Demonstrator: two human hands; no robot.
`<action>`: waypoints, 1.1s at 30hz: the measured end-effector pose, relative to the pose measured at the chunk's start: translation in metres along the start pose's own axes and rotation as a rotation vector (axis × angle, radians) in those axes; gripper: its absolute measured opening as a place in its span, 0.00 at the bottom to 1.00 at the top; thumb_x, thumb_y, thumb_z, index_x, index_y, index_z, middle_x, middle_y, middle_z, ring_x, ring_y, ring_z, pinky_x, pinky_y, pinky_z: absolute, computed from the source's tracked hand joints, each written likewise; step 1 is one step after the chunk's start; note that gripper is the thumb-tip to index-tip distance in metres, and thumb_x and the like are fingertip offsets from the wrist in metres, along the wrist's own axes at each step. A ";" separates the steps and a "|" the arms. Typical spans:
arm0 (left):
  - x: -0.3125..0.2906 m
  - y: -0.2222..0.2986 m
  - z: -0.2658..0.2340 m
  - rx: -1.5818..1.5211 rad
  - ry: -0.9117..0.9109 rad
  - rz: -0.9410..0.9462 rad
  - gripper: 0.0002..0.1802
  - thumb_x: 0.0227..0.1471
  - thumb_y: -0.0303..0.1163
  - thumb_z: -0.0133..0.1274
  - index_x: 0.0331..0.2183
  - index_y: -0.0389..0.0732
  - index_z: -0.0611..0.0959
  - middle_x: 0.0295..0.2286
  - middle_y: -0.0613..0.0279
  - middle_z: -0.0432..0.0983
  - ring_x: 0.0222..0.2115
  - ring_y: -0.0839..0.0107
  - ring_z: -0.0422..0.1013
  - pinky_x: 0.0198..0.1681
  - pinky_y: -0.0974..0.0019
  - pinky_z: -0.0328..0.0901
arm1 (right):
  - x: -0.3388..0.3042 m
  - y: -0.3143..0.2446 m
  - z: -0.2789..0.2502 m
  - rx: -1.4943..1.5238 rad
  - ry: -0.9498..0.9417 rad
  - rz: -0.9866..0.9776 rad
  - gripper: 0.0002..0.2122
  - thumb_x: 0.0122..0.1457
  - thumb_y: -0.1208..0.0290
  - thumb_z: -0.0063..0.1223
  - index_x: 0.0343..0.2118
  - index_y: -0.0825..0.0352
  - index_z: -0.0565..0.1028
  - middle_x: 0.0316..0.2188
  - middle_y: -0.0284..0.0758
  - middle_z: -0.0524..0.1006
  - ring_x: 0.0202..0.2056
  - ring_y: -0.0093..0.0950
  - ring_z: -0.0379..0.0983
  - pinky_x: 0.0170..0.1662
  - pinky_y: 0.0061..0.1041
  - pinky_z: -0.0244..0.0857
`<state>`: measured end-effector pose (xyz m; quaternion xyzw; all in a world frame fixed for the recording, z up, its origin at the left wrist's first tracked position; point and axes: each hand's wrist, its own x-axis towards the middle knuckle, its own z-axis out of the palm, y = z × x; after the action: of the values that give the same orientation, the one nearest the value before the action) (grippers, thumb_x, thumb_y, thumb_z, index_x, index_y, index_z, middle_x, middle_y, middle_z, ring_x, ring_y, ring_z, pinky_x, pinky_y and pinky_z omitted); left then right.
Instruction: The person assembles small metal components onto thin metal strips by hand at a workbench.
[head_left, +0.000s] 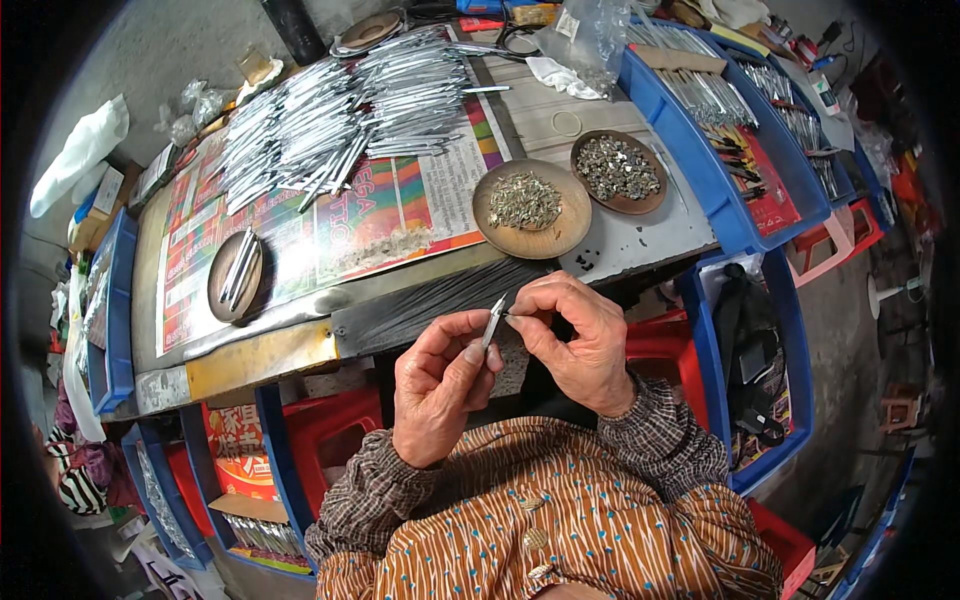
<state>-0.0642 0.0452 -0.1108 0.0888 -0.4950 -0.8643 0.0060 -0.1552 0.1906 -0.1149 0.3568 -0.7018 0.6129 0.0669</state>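
Observation:
Above my lap, just off the table's front edge, my left hand (440, 385) pinches a slim silver metal piece (492, 328) with a pointed upper end. Close to that tip is my right hand (570, 335), thumb and forefinger pressed together; whatever is between them is too small to make out. Beyond my hands sits a round wooden plate (572, 228) heaped with tiny metal parts (525, 202). A darker bowl (640, 207) beside it holds more small metal bits (612, 165). To the left, a small oval dish (220, 275) carries several slim silver pieces (240, 268).
Stacks of long silver pieces (320, 130) cover the far side of the newspaper-lined table (430, 210). Blue trays (735, 200) of similar pieces stand at right. Below the table edge are a red stool (335, 425) and a blue crate (800, 400) with dark items.

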 end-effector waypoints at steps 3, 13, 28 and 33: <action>0.000 -0.001 0.000 0.035 -0.001 0.020 0.14 0.58 0.25 0.45 0.46 0.32 0.71 0.27 0.66 0.72 0.19 0.86 0.60 0.18 0.82 0.53 | 0.000 0.001 0.001 0.005 -0.002 0.005 0.06 0.48 0.84 0.56 0.29 0.71 0.73 0.27 0.36 0.75 0.26 0.25 0.73 0.27 0.21 0.67; -0.002 -0.007 -0.004 0.077 -0.001 0.081 0.14 0.58 0.23 0.44 0.47 0.33 0.71 0.28 0.66 0.72 0.20 0.88 0.61 0.20 0.83 0.54 | 0.000 0.000 0.007 0.004 0.009 0.019 0.05 0.47 0.84 0.56 0.27 0.71 0.72 0.26 0.35 0.75 0.25 0.21 0.69 0.28 0.18 0.64; -0.003 -0.016 -0.001 0.353 0.062 0.212 0.15 0.57 0.20 0.43 0.47 0.34 0.73 0.29 0.66 0.72 0.20 0.87 0.61 0.20 0.82 0.56 | -0.006 0.006 0.008 0.097 0.007 0.137 0.05 0.50 0.81 0.58 0.30 0.72 0.74 0.26 0.33 0.75 0.26 0.19 0.72 0.28 0.18 0.66; -0.005 -0.017 0.000 0.344 0.055 0.211 0.15 0.57 0.20 0.43 0.47 0.34 0.73 0.29 0.65 0.72 0.20 0.86 0.61 0.20 0.82 0.56 | -0.007 0.008 0.005 0.409 -0.027 0.516 0.04 0.53 0.79 0.58 0.29 0.72 0.74 0.25 0.29 0.75 0.24 0.14 0.70 0.27 0.15 0.66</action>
<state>-0.0582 0.0544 -0.1247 0.0596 -0.6415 -0.7589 0.0949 -0.1526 0.1887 -0.1262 0.1815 -0.6321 0.7332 -0.1729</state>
